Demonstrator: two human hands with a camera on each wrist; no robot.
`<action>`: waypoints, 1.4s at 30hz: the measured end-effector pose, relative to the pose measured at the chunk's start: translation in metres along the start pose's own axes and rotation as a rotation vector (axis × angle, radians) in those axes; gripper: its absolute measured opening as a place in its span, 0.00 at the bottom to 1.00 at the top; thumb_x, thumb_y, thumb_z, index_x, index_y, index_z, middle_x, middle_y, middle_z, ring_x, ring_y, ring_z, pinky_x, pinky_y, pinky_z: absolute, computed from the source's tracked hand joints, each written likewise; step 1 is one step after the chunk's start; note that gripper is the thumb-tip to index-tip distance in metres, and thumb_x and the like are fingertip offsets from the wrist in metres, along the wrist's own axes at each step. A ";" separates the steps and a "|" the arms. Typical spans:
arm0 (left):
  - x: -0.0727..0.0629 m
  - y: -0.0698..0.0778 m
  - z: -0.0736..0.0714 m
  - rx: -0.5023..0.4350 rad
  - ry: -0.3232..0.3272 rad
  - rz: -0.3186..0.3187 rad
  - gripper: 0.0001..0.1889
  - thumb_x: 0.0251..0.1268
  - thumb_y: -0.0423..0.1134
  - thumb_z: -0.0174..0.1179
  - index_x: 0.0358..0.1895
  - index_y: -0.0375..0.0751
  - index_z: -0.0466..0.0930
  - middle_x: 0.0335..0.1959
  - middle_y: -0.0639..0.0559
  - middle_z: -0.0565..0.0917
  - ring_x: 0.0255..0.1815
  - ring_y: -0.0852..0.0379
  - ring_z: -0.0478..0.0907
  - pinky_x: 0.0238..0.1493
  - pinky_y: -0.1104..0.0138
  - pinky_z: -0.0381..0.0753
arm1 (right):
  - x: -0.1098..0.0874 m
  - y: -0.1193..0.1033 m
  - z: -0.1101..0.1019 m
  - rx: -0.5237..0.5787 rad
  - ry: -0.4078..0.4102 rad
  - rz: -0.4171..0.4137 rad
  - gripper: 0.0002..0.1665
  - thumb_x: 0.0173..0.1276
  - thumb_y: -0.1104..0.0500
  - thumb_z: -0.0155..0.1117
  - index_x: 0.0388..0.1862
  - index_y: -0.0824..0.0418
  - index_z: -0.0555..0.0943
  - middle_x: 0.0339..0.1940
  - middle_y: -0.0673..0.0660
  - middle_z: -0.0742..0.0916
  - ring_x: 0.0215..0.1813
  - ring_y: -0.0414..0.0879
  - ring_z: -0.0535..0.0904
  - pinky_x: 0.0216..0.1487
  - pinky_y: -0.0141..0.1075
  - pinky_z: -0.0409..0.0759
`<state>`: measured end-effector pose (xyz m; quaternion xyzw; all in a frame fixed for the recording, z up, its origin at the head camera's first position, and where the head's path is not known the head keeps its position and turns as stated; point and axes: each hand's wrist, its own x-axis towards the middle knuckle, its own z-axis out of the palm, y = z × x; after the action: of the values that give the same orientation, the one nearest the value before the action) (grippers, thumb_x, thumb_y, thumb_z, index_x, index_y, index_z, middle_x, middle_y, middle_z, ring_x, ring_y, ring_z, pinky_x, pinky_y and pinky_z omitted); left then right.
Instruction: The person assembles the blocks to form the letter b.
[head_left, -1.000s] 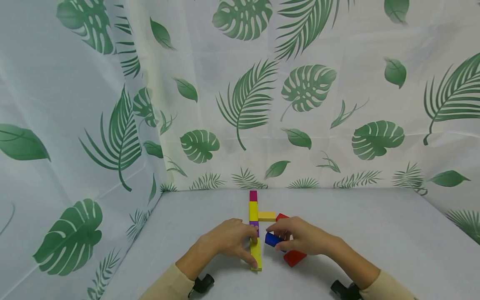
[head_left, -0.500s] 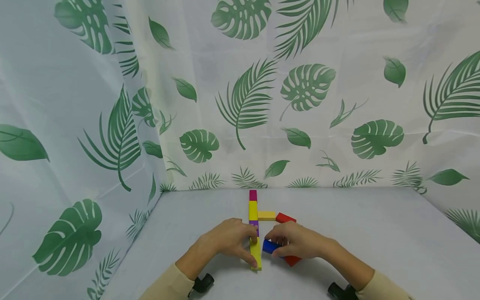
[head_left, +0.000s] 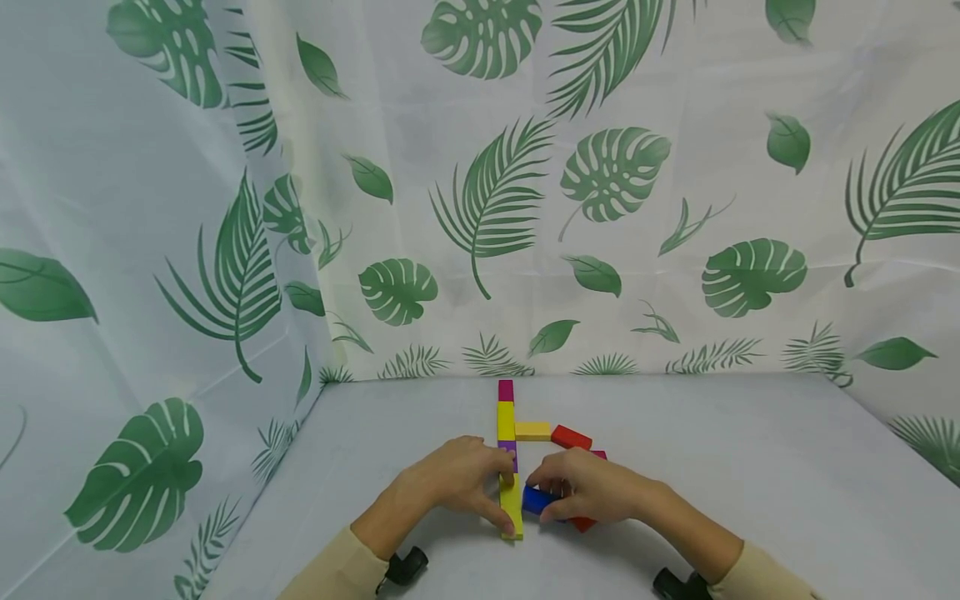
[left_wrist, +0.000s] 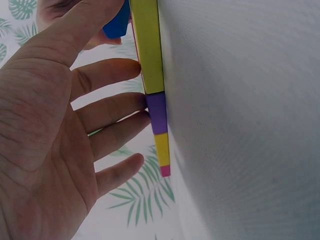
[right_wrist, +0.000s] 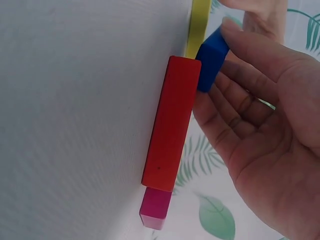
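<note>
Pinched between the thumb and fingers of my right hand [head_left: 607, 487] is a blue block [head_left: 538, 500], tilted in the right wrist view and near a long red block [right_wrist: 172, 122]. My left hand [head_left: 461, 477] lies beside a straight row of blocks, its fairly straight fingers at the row's side and its thumb at the near end. That row runs from a long yellow block [head_left: 511, 504] through a purple block [head_left: 508, 448] and another yellow block [head_left: 506, 421] to a magenta block [head_left: 506, 390]. Fingers partly cover the purple and near yellow blocks.
A tan-yellow block [head_left: 533, 432] juts right from the row. A second red block [head_left: 572, 437] slants off its end, followed by a pink block [right_wrist: 156, 206]. The white table [head_left: 712, 442] meets a leaf-printed curtain [head_left: 667, 333] at the back.
My right hand has moved toward me and slightly left with the blue block, nearer the long yellow block. More of the far red block and the pink one shows. My left hand stays put.
</note>
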<state>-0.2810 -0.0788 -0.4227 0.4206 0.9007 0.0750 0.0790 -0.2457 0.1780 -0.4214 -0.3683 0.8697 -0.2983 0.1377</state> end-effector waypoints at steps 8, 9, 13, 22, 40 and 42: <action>0.000 0.000 0.000 0.004 0.007 0.010 0.30 0.43 0.75 0.74 0.46 0.62 0.85 0.34 0.72 0.81 0.35 0.65 0.71 0.44 0.70 0.72 | 0.001 0.000 0.001 -0.001 -0.012 -0.017 0.22 0.68 0.49 0.76 0.59 0.51 0.86 0.43 0.39 0.87 0.44 0.35 0.80 0.51 0.30 0.83; 0.000 0.000 0.000 0.004 0.008 0.011 0.30 0.43 0.75 0.74 0.46 0.62 0.85 0.34 0.72 0.81 0.35 0.65 0.71 0.44 0.70 0.72 | 0.001 0.000 0.001 -0.001 -0.014 -0.018 0.22 0.68 0.49 0.76 0.59 0.51 0.86 0.44 0.39 0.87 0.44 0.35 0.80 0.51 0.30 0.83; -0.001 0.000 0.000 0.001 0.010 0.010 0.30 0.43 0.75 0.74 0.46 0.62 0.85 0.35 0.73 0.82 0.36 0.65 0.71 0.44 0.70 0.72 | 0.000 0.000 0.002 -0.006 -0.021 -0.017 0.22 0.68 0.49 0.76 0.59 0.51 0.86 0.43 0.40 0.87 0.44 0.35 0.80 0.49 0.30 0.83; -0.001 0.002 -0.001 0.000 0.005 0.004 0.30 0.43 0.75 0.75 0.46 0.62 0.85 0.37 0.73 0.83 0.37 0.65 0.71 0.45 0.71 0.73 | 0.001 0.000 0.004 -0.020 -0.035 0.003 0.21 0.67 0.50 0.76 0.58 0.50 0.87 0.42 0.39 0.86 0.42 0.35 0.79 0.48 0.29 0.82; -0.002 0.002 -0.001 0.013 0.004 0.001 0.32 0.43 0.76 0.74 0.48 0.62 0.86 0.39 0.72 0.84 0.38 0.65 0.72 0.48 0.70 0.74 | 0.002 0.002 0.005 -0.003 -0.040 0.016 0.19 0.68 0.53 0.75 0.57 0.52 0.87 0.42 0.41 0.89 0.41 0.31 0.81 0.49 0.27 0.83; -0.001 0.001 0.000 0.010 0.002 -0.003 0.32 0.43 0.76 0.73 0.49 0.62 0.85 0.39 0.72 0.84 0.38 0.65 0.72 0.48 0.69 0.74 | 0.002 0.003 0.005 0.001 -0.039 0.014 0.19 0.68 0.53 0.75 0.57 0.52 0.88 0.42 0.41 0.89 0.40 0.31 0.81 0.49 0.27 0.83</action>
<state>-0.2795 -0.0788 -0.4220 0.4194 0.9018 0.0708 0.0762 -0.2467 0.1759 -0.4269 -0.3677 0.8694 -0.2903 0.1571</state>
